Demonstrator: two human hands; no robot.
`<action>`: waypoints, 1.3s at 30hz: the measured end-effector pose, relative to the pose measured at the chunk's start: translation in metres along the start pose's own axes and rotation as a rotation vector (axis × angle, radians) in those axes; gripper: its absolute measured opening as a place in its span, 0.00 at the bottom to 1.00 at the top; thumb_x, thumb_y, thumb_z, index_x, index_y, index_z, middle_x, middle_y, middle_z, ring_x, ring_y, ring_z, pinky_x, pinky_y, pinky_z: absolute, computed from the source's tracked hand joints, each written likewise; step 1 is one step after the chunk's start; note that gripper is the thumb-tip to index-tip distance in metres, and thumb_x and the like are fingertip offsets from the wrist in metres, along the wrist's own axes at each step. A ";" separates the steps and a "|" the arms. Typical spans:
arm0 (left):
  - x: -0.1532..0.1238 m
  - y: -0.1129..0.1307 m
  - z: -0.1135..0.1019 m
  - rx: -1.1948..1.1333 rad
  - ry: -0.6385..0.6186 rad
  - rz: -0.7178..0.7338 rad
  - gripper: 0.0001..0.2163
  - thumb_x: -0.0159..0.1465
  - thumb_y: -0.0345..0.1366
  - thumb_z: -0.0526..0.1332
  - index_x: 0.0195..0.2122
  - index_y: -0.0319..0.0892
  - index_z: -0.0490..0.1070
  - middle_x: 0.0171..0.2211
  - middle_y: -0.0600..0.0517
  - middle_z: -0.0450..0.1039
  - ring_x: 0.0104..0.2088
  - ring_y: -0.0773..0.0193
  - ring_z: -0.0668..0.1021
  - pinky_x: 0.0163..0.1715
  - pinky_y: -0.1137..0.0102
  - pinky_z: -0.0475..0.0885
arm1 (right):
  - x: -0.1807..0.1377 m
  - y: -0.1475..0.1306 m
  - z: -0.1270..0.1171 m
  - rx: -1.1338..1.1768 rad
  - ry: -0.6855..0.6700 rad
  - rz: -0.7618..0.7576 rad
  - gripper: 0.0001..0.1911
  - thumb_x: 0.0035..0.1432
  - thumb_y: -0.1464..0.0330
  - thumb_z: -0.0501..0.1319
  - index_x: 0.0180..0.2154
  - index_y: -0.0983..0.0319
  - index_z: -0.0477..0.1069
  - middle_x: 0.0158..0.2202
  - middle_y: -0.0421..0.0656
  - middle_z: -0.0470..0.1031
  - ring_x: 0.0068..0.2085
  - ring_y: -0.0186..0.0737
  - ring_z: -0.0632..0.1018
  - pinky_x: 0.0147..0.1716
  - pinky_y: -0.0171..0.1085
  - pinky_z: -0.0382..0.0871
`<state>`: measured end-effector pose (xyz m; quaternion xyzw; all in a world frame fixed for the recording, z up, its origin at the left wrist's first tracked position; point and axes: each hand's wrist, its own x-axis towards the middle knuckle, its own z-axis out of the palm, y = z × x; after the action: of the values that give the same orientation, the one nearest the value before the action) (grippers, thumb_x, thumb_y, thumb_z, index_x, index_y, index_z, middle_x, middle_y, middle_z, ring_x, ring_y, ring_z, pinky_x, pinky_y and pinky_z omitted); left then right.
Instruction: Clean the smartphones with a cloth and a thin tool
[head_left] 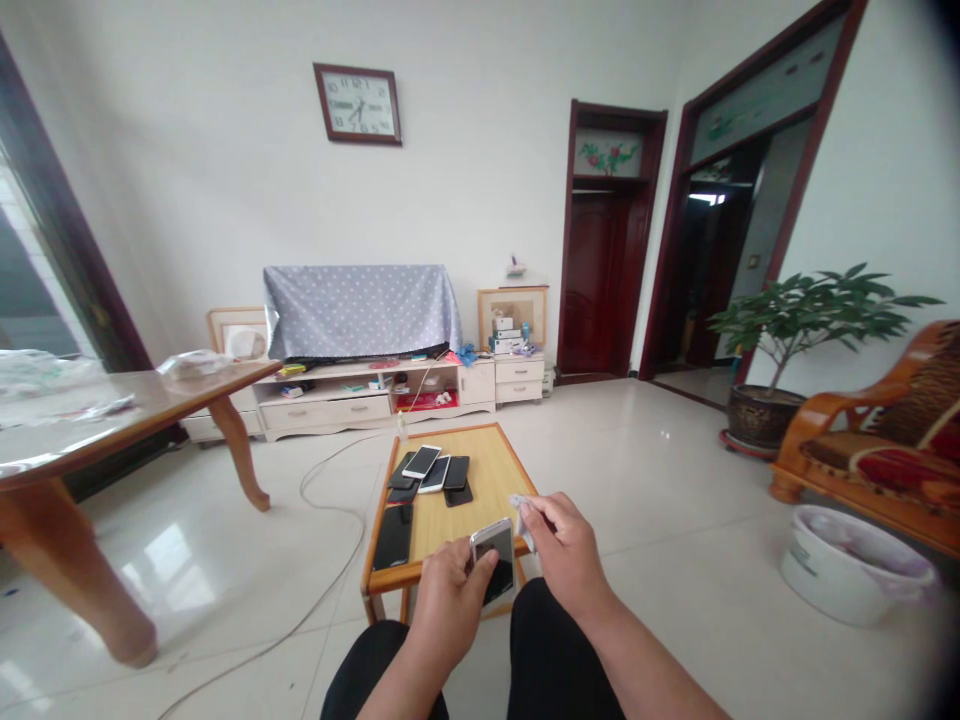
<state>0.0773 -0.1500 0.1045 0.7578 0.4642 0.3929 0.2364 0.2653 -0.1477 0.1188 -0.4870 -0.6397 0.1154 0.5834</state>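
My left hand [448,592] is closed round a white-edged smartphone [495,560], held upright just above my knees. My right hand [564,552] is beside it, fingers pinched on a small pale cloth or wipe [520,506] at the phone's right edge. Directly ahead stands a small wooden table [491,478] with a pile of several phones [431,472] at its far left and one black phone [394,536] lying at its near left. My black-trousered legs fill the bottom of the view.
A large wooden table [112,420] with plastic wrapping stands at left. A cable [330,560] trails over the tiled floor. A white bin [851,562], a wooden armchair [877,430] and a potted plant [795,330] stand at right. A covered TV on a low cabinet [360,400] lines the far wall.
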 end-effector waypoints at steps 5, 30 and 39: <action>0.004 0.002 -0.002 -0.279 -0.131 -0.003 0.15 0.69 0.46 0.57 0.38 0.41 0.76 0.35 0.51 0.77 0.36 0.61 0.75 0.38 0.70 0.68 | 0.002 -0.010 -0.007 -0.017 -0.272 -0.125 0.14 0.68 0.63 0.58 0.51 0.53 0.79 0.47 0.45 0.79 0.51 0.46 0.76 0.53 0.45 0.70; 0.006 0.004 0.005 -0.179 0.046 -0.165 0.19 0.64 0.54 0.60 0.34 0.42 0.79 0.28 0.52 0.76 0.32 0.60 0.75 0.34 0.69 0.63 | 0.006 0.023 0.004 0.312 0.221 0.257 0.18 0.62 0.55 0.64 0.46 0.59 0.81 0.46 0.48 0.80 0.49 0.49 0.79 0.52 0.45 0.71; 0.000 0.026 -0.002 0.383 0.212 0.087 0.10 0.66 0.42 0.59 0.34 0.48 0.79 0.30 0.51 0.79 0.37 0.56 0.76 0.41 0.62 0.58 | -0.008 0.003 0.000 -0.178 -0.026 -0.214 0.17 0.70 0.67 0.54 0.56 0.57 0.75 0.39 0.48 0.76 0.42 0.46 0.76 0.44 0.43 0.72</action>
<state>0.0896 -0.1616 0.1246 0.7625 0.5196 0.3849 0.0208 0.2655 -0.1520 0.1119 -0.4642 -0.7031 0.0015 0.5386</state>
